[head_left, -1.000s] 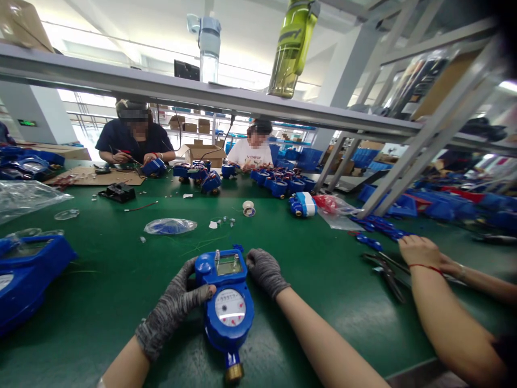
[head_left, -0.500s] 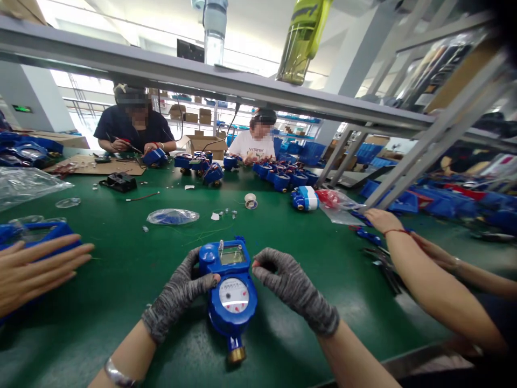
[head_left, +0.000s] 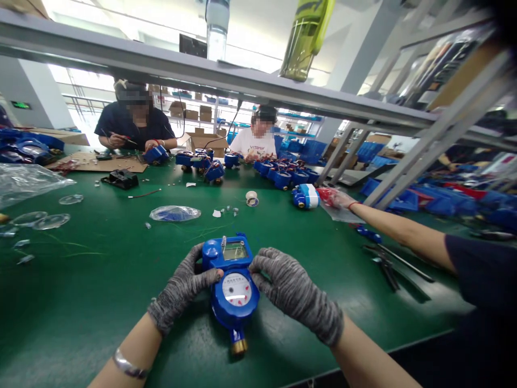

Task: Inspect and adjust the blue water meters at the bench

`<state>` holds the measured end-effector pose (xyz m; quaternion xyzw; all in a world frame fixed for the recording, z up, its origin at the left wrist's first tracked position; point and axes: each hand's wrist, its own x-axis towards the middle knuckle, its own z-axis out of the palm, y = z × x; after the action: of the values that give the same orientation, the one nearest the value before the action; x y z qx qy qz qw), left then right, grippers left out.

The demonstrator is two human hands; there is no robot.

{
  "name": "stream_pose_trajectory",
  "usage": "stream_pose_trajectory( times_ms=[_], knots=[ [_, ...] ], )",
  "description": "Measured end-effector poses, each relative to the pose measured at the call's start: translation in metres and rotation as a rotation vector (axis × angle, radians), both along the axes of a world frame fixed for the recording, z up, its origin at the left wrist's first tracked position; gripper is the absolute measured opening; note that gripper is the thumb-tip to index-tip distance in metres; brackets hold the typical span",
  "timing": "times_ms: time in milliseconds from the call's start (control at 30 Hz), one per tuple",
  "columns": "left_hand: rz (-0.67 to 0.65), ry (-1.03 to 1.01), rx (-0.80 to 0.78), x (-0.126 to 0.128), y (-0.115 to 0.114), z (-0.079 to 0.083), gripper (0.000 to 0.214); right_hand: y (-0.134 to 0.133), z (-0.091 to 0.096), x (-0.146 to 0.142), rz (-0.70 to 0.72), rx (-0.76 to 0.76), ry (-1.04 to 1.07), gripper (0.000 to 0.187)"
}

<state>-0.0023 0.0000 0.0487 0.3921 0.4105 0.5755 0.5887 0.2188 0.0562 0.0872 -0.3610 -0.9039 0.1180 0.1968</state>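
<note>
A blue water meter (head_left: 229, 318) with a white dial, a small display window and a brass threaded end lies on the green table in front of me. My left hand (head_left: 188, 283), in a grey knitted glove with bare fingertips, grips the meter's left side, thumb on top beside the dial. On the other side, my right hand (head_left: 288, 285), gloved alike, has its fingers pinched together against the meter's right edge near the display. Whatever lies between those fingertips is hidden. Small clear pieces stand on the display window.
A bagged blue part (head_left: 175, 214), a wire spool (head_left: 252, 199) and a wrapped blue meter (head_left: 306, 196) lie beyond. At right a co-worker's hand (head_left: 339, 198) touches a plastic bag; pliers (head_left: 383, 269) lie nearer. Two people work opposite under a shelf (head_left: 242, 81).
My right fingertips have moved in against the meter's edge. The co-worker's hand and blue part at left are gone from view. At right, a co-worker's arm has reached to the red plastic bag.
</note>
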Motion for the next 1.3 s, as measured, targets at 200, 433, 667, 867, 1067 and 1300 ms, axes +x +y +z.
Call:
stream_pose_trajectory(
  times_ms=[200,433,667,867,1067,1300],
  knots=[
    [0.021,-0.019,-0.025,0.001,0.001,-0.003,0.064,-0.015,-0.017,0.007,-0.009,0.073,-0.135,0.031],
    [0.003,-0.031,-0.05,0.002,0.003,0.0,0.062,-0.018,-0.023,0.017,-0.04,-0.213,0.09,0.034],
    [0.002,-0.022,-0.057,0.005,-0.002,0.004,0.057,0.078,-0.081,0.021,-0.174,-0.35,0.41,0.026],
    [-0.043,-0.041,-0.053,-0.004,0.005,-0.011,0.062,0.148,-0.115,-0.009,-0.374,-0.183,0.135,0.023],
    [-0.027,-0.018,-0.055,-0.008,0.011,-0.018,0.068,0.154,-0.109,-0.021,-0.361,-0.145,-0.01,0.021],
    [-0.013,-0.015,-0.074,-0.007,0.008,-0.014,0.071,0.152,-0.099,-0.023,-0.412,-0.135,-0.156,0.025]
  ],
)
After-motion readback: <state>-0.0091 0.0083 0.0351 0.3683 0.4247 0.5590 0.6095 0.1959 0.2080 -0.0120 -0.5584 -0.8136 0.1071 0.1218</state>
